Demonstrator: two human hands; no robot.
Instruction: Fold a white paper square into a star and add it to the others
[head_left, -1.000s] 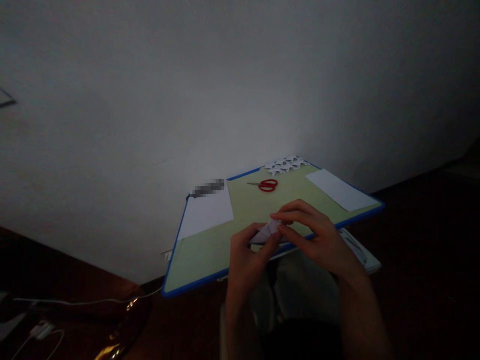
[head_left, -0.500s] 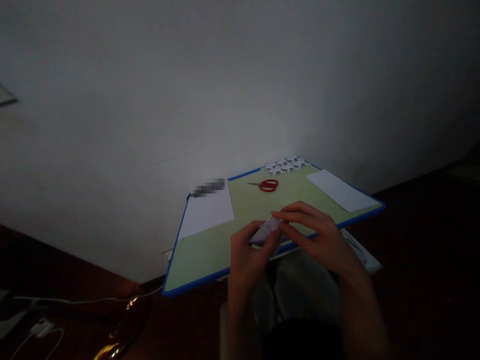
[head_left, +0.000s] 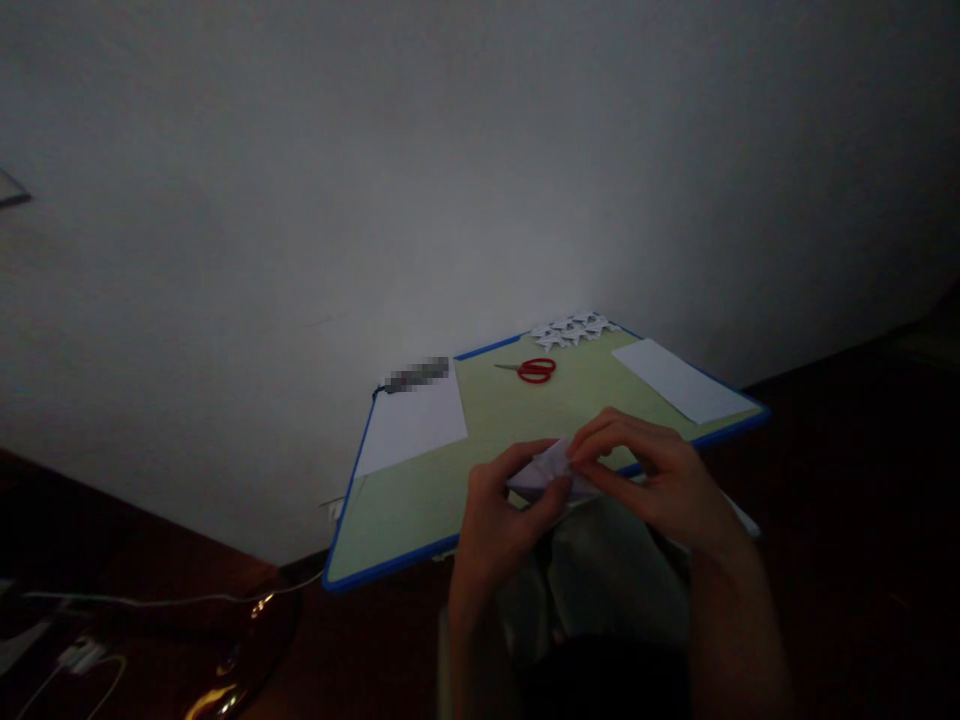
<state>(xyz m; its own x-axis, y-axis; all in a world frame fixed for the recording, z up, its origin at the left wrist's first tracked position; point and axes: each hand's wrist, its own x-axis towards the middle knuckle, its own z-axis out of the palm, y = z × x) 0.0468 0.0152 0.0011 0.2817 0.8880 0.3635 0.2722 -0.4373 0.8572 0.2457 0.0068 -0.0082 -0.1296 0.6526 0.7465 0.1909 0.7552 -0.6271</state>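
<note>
Your left hand (head_left: 499, 522): gripping a folded white paper piece (head_left: 537, 473) between thumb and fingers.
Your right hand (head_left: 651, 468): fingertips pinched at its right side.
Paper piece: between your hands, near side of the pale-green, blue-edged tabletop (head_left: 405, 520).
Red-handled metal scissors (head_left: 535, 371): beyond your hands.

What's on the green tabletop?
Red-handled scissors, pointed paper pieces at the far edge, a right white sheet, and a left white sheet with a pixelated dark object at its far end. Hidden: whatever lies behind the left hand, right hand and folded paper they hold.
</note>
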